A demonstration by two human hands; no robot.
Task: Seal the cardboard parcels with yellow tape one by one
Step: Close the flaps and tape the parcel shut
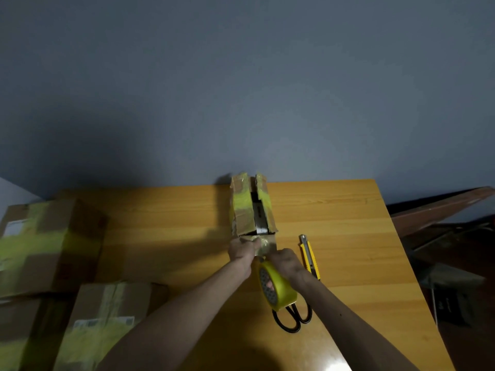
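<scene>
Blue-grey wall is seen behind a wooden worktop, on which a narrow cardboard parcel is stood near the far edge, its top flaps parted over a dark gap and banded with yellow tape. At its near end the tape strip appears to be pinched by the curled fingers of the left hand, though blur hides the contact. The yellow tape roll is gripped by the right hand, one finger showing through the core. A utility knife lies just right of that hand; black scissors are partly covered by the roll. Taped boxes are stacked at the left.
</scene>
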